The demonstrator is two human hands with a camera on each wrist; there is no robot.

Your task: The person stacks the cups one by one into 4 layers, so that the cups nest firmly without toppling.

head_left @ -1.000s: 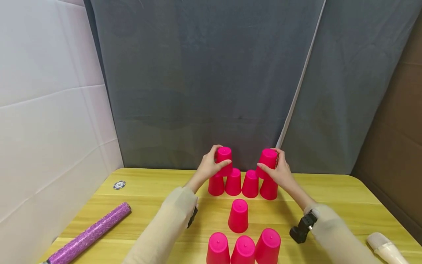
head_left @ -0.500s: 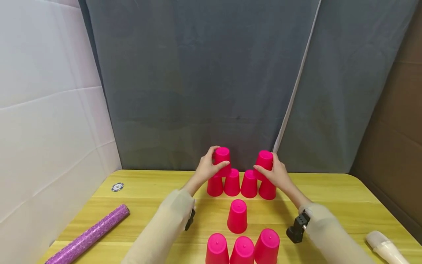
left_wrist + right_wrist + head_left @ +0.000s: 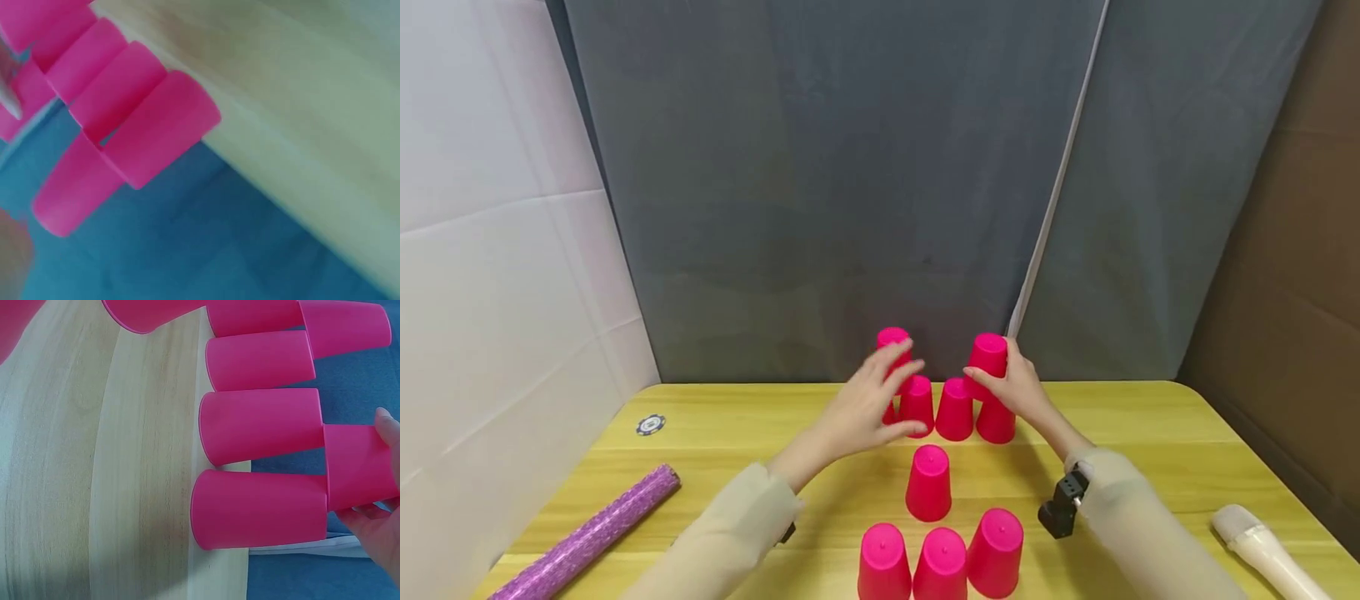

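Four upside-down pink cups stand in a row (image 3: 955,408) at the back of the yellow table (image 3: 1150,433). Two more pink cups sit on top of that row. My left hand (image 3: 880,396) hovers just in front of the upper left cup (image 3: 892,340) with its fingers spread, holding nothing. My right hand (image 3: 1011,387) grips the upper right cup (image 3: 988,354), which rests on the row's right end; its fingers (image 3: 375,528) wrap round that cup (image 3: 359,465). A single cup (image 3: 928,483) stands mid-table, and three cups (image 3: 940,567) stand close together near me.
A purple glitter roll (image 3: 587,533) lies at the front left, with a poker chip (image 3: 650,424) behind it. A white handle-like object (image 3: 1262,550) lies at the front right. A grey curtain (image 3: 850,208) hangs close behind the cups, and a white panel (image 3: 490,250) closes the left side.
My left hand has let go of the upper left cup and drawn back toward me with its fingers spread. My right hand still holds the upper right cup.
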